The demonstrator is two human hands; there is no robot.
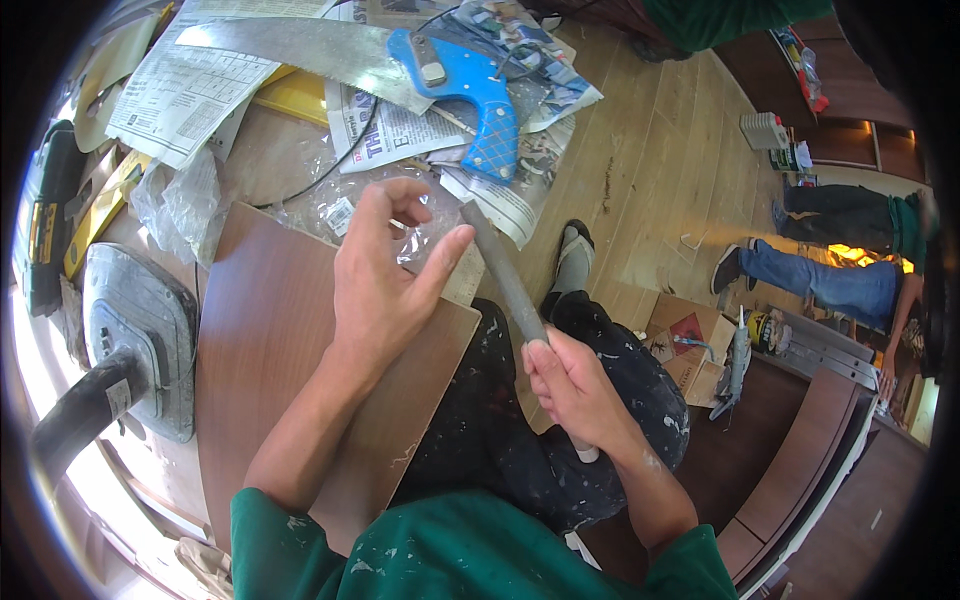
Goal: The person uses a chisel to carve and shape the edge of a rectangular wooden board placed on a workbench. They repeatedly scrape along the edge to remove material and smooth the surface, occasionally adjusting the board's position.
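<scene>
My right hand [575, 390] is wrapped round a long, narrow grey bar that looks like a file [508, 275]. It slants up and to the left, and its lower end pokes out below my fist. Near its upper tip, my left hand [385, 270] is raised with thumb and fingers apart and nothing in them. Under my left forearm lies a brown wood-grain board [270, 330], its right edge beside my knee. Beyond my hands, a handsaw with a blue handle [465, 90] rests on sheets of newspaper [190, 100].
Left of the board stands a grey tool head with a black hose [140, 340]. Crumpled clear plastic [180, 200] lies beyond it. On the right, a cardboard box [690, 345] and a caulking gun [735, 365] sit by brown panels. Two people stand farther off right; another is at the top.
</scene>
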